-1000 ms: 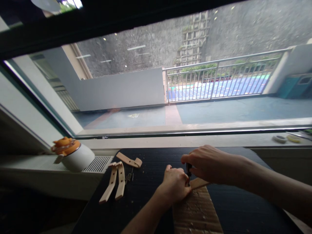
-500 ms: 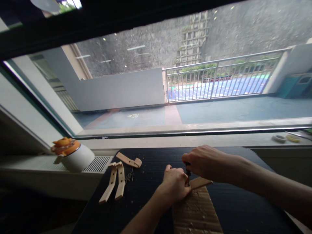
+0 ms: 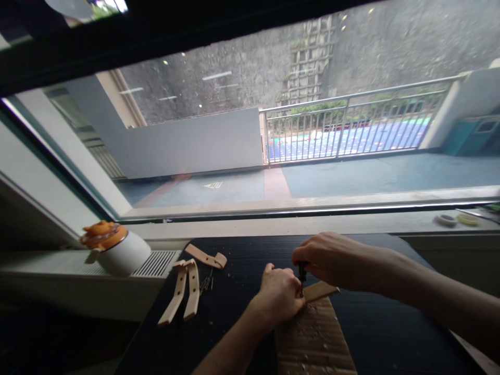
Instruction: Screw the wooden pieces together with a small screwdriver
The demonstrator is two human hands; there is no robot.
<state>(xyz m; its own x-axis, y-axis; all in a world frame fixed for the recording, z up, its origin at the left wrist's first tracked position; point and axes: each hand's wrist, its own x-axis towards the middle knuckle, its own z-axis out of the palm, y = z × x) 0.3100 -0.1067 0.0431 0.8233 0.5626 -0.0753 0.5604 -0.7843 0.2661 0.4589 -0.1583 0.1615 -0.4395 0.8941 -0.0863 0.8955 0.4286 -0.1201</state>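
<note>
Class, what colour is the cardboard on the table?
The cardboard is brown, clearest in the head view.

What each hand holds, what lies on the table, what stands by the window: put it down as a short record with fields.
Left hand: holds one end of a wooden strip
Right hand: grips a dark-handled tool from above, tip close to the left hand
Surface: corrugated cardboard on a dark table
Table, left side: three wooden pieces with holes, small metal pieces beside them
Left of table: white-and-orange pot
Windowsill, right: two rings, one yellowish
</note>
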